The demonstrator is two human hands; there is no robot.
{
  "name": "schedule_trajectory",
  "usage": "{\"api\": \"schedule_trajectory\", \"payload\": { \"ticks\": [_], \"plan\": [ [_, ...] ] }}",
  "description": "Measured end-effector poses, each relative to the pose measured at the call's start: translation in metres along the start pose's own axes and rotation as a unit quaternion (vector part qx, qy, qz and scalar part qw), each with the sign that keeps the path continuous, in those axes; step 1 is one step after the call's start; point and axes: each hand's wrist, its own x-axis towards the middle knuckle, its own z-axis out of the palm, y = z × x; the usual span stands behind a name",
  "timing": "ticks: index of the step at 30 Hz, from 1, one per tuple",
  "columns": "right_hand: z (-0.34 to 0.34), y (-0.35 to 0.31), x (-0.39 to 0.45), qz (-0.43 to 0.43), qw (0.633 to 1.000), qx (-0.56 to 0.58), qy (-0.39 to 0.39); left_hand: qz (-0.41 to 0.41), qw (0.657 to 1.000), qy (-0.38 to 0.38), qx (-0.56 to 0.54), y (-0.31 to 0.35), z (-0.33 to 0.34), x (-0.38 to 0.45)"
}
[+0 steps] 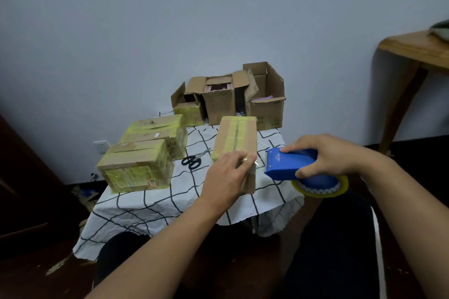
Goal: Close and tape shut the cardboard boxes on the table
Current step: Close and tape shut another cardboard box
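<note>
Blue plastic tape dispenser (290, 164), gripped by the right hand (325, 155), hangs beside the closed brown cardboard box (234, 138) at the table's (155, 204) near edge, whose taped end the left hand's fingers (239, 156) press flat; easing that pressure risks the strip lifting.

1. A plain pale blue-grey wall (218, 19) is seen behind; a white socket (101, 145) is mounted low on it.
2. The floor (29, 274) is dark.
3. A wooden side table (413, 48) is placed at right.

On my table (170, 192): two taped boxes (145, 153) left, scissors (194, 159) between them and the centre box (235, 143), open boxes (230, 97) behind.
</note>
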Motion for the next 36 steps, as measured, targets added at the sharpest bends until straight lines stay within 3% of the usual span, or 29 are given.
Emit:
{"api": "schedule_trajectory", "payload": {
  "ticks": [4,7,16,19,22,25,29,33,36],
  "plan": [
    [-0.009,-0.024,0.007,-0.006,0.986,-0.162,-0.028,0.001,1.000,0.004,0.002,0.000,-0.001,0.000],
    [-0.011,-0.035,0.009,-0.013,0.976,-0.213,-0.036,0.004,1.000,0.003,0.004,0.000,0.001,-0.001],
    [-0.013,-0.053,0.020,0.003,0.966,-0.252,-0.053,0.003,1.000,-0.011,0.015,0.002,0.000,-0.001],
    [0.003,-0.054,0.026,0.032,0.949,-0.292,-0.112,0.002,1.000,-0.009,0.018,0.001,-0.002,-0.003],
    [0.021,-0.036,0.022,0.067,0.963,-0.233,-0.116,-0.002,1.000,-0.013,0.009,-0.002,-0.005,-0.007],
    [0.017,-0.018,0.014,0.112,0.981,-0.151,-0.040,0.004,1.000,-0.009,0.024,0.002,-0.002,-0.004],
    [0.002,-0.011,0.007,0.147,0.978,-0.028,0.144,0.001,1.000,-0.006,0.017,0.003,0.005,-0.009],
    [-0.006,-0.032,0.018,0.106,0.929,0.126,0.331,-0.037,0.999,-0.037,-0.012,0.005,0.005,-0.015],
    [-0.006,-0.054,0.037,0.064,0.890,0.215,0.396,-0.055,0.997,-0.033,-0.044,0.009,0.002,-0.012]
  ]
}}
